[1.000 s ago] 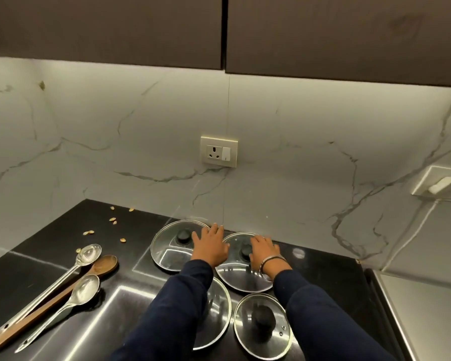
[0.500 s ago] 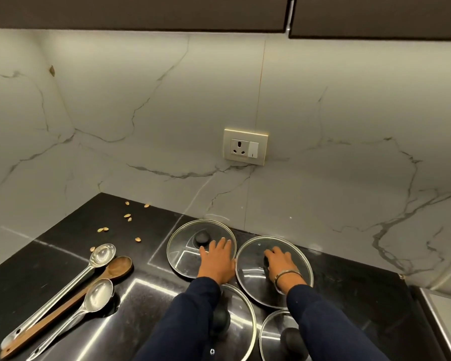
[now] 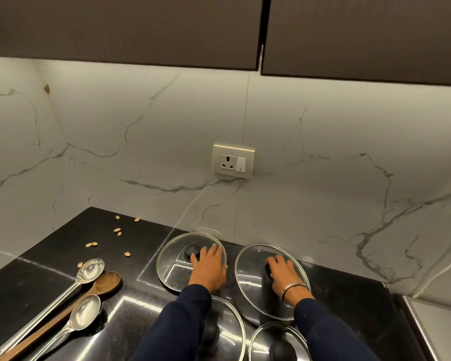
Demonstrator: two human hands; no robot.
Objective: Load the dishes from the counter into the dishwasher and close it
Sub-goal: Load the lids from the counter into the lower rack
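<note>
— Status? Where are the lids?

— Four glass lids on the black counter (image 3: 50,277), toward its back edge. My left hand (image 3: 210,269) lies spread on the rear left lid (image 3: 177,267), fingers loose by the knob. My right hand (image 3: 284,273) curls around the rear right lid (image 3: 255,282) knob — gripping it.

— Advice?

— I'd pinch each knob firmly, lift straight up, keep the rims apart.

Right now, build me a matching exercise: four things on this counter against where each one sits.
Things:
1. left hand
2. right hand
3. wooden spoon
4. seeds

Places:
A. between two metal spoons
B. on the back right glass lid
C. scattered near the back left corner
D. on the back left glass lid

Pairs: 1-D, 2-B, 3-A, 4-C
</note>
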